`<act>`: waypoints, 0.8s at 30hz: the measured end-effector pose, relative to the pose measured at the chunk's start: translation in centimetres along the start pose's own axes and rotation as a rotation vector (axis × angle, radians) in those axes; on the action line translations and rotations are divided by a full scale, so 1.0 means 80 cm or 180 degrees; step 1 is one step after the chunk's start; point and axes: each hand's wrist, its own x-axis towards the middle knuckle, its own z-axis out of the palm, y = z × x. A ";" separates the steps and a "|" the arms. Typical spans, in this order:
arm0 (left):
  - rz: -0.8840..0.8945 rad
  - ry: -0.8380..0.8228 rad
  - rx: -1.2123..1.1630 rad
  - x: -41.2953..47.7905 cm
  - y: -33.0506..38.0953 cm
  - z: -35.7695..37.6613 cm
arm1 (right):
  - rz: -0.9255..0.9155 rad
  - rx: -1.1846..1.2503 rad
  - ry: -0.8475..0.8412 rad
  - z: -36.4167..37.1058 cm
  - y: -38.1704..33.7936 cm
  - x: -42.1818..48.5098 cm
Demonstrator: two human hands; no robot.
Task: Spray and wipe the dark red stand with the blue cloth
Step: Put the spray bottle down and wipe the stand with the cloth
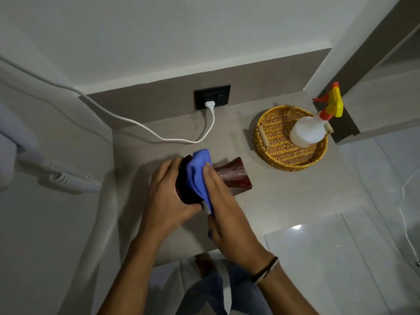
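Note:
The dark red stand [234, 176] lies tipped on its side over the grey counter [284, 192], its flared end pointing right. My left hand [168, 196] grips its near, dark end. My right hand [225, 205] presses the blue cloth [198, 171] onto the stand's middle, so the cloth drapes over the top and hangs down between my hands. The white spray bottle [306, 130] with a yellow and orange trigger stands in a wicker tray at the right, away from both hands.
The round wicker tray [275, 144] sits at the counter's back right. A white cable [159, 136] runs from a black wall socket [212, 96] across the back of the counter. A coiled phone cord [72, 180] hangs at the left. Glossy floor tiles [329, 258] lie beyond the counter's front edge.

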 end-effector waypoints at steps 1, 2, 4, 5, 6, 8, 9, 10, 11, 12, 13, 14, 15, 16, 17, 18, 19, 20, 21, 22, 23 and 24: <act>0.0008 -0.0007 0.0065 0.000 0.001 0.000 | -0.0012 -0.0189 -0.0018 0.006 0.012 -0.006; -0.0001 -0.0008 0.0122 0.000 0.003 -0.001 | 0.0074 -0.0440 0.0022 0.006 0.027 -0.011; -0.0058 0.0009 0.0198 0.000 0.005 -0.004 | 0.0531 -0.0804 0.0045 -0.007 0.062 -0.012; -0.0085 -0.0004 0.0201 0.000 0.006 -0.004 | 0.0791 -0.0874 0.0023 -0.017 0.074 -0.009; -0.0090 -0.0019 0.0212 0.001 0.008 -0.004 | 0.0997 -0.0853 0.0006 -0.027 0.081 -0.005; -0.0031 0.0021 0.0275 0.002 0.010 -0.002 | 0.1046 -0.0576 -0.0008 -0.031 0.071 0.004; -0.0009 0.0049 0.0289 0.003 0.011 -0.001 | 0.0873 -0.0335 -0.0018 -0.026 0.053 0.006; 0.0005 0.0058 0.0263 0.004 0.013 0.000 | 0.0634 -0.0073 -0.0010 -0.017 0.031 0.007; 0.0042 0.0071 0.0184 0.004 0.013 0.000 | 0.0387 0.0162 -0.0001 -0.008 0.009 0.006; 0.0114 0.0110 0.0081 0.005 0.014 0.001 | 0.0159 0.0302 0.0001 0.002 -0.008 0.004; 0.0184 0.0155 0.0020 0.004 0.013 0.002 | -0.0047 0.0304 0.0004 0.007 -0.015 0.003; 0.0220 0.0173 0.0026 0.004 0.011 0.002 | -0.0183 0.0208 0.0002 0.008 -0.012 0.003; 0.0203 0.0150 0.0088 0.003 0.010 0.000 | -0.0181 0.0078 -0.0004 0.005 -0.003 0.003; 0.0141 0.0110 0.0194 0.001 0.009 -0.002 | -0.0035 -0.0042 -0.0012 -0.002 0.012 0.002; 0.0077 0.0089 0.0307 0.000 0.007 -0.004 | 0.0213 -0.0157 -0.0013 -0.010 0.031 0.000; 0.0033 0.0080 0.0379 -0.001 0.004 -0.004 | 0.0512 -0.0280 -0.0021 -0.019 0.048 0.001; -0.0003 0.0056 0.0408 -0.002 0.002 -0.005 | 0.0792 -0.0395 -0.0032 -0.027 0.062 0.003; -0.0019 0.0034 0.0416 -0.002 0.002 -0.005 | 0.0979 -0.0452 -0.0008 -0.032 0.069 0.006; -0.0011 0.0035 0.0413 -0.002 0.002 -0.005 | 0.1023 -0.0482 0.0045 -0.032 0.068 0.010; 0.0005 0.0050 0.0399 -0.001 0.002 -0.004 | 0.0903 -0.0513 0.0079 -0.027 0.059 0.014; 0.0004 0.0058 0.0367 -0.002 0.002 -0.003 | 0.0665 -0.0513 0.0094 -0.018 0.044 0.015; 0.0011 0.0066 0.0314 -0.002 0.003 -0.003 | 0.0407 -0.0418 0.0101 -0.006 0.026 0.014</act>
